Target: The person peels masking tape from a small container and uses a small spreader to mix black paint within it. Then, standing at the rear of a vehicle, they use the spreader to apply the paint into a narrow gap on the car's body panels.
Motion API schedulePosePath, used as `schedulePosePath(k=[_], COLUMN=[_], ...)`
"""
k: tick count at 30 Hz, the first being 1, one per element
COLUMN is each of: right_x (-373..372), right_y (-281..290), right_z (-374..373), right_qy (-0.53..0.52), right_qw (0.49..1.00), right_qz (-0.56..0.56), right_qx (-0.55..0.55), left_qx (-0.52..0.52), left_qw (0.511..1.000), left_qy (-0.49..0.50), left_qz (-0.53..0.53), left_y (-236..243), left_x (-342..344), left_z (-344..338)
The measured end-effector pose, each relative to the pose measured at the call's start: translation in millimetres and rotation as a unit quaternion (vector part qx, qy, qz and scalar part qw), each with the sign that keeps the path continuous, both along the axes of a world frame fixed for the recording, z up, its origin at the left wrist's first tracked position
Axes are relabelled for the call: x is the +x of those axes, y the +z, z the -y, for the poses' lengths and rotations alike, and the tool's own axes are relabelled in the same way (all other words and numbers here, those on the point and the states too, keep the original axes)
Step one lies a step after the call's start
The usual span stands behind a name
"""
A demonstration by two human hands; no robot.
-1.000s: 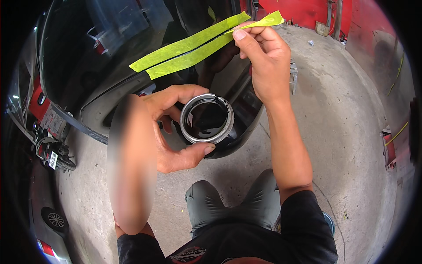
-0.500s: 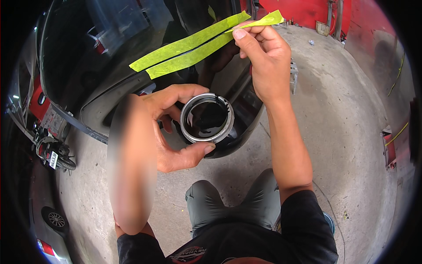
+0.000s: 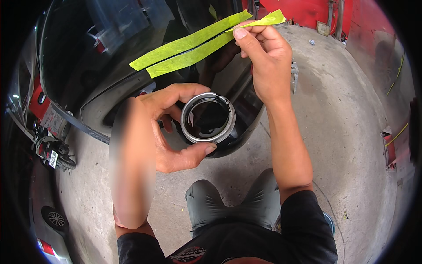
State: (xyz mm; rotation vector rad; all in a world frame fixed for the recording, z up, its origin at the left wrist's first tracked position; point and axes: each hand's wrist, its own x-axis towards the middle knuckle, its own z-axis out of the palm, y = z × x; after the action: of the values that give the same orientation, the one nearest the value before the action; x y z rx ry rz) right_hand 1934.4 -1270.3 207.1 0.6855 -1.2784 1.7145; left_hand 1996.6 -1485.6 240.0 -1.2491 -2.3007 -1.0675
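Tape (image 3: 193, 56) pinched in the right hand (image 3: 268, 57) runs toward eight o'clock; the left hand (image 3: 154, 125) clasps a can (image 3: 230, 127) from nine o'clock.

Matt, papery yellow-green tape (image 3: 189, 42), faintly creased, lies against black bodywork (image 3: 132, 26) that gleams smooth, mirror-glossy! The round container (image 3: 229, 131) flashes a silvery metal rim, its dark inside shining; below, rough, matt concrete floor (image 3: 334, 123) meets creased cloth trousers (image 3: 205, 200).
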Motion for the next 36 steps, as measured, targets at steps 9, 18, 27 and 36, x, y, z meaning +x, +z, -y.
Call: schedulePosePath(k=[9,18,27,36], right_x=[-3.3,-5.4,-3.3,-8.7], right_y=[-0.7,-1.5,-1.4,-5.3], right_z=[-0.4,-1.4,-1.1,-3.5], right_qy=[0.007,0.012,0.019,0.025], right_qw=[1.000,1.000,1.000,0.999], right_qz=[-0.005,-0.009,-0.006,0.005], right_qx=[-0.007,-0.006,-0.015,-0.027], left_qx=[-0.004,-0.004,-0.002,-0.002], left_qw=[1.000,1.000,1.000,1.000], left_qy=[0.008,0.007,0.007,0.010], left_qz=[-0.001,-0.005,0.000,0.017], left_y=[-0.7,-1.1,-0.6,-2.3], left_x=[-1.0,-2.7,-0.5,-4.1], left_z=[0.9,1.2,0.7,-0.3])
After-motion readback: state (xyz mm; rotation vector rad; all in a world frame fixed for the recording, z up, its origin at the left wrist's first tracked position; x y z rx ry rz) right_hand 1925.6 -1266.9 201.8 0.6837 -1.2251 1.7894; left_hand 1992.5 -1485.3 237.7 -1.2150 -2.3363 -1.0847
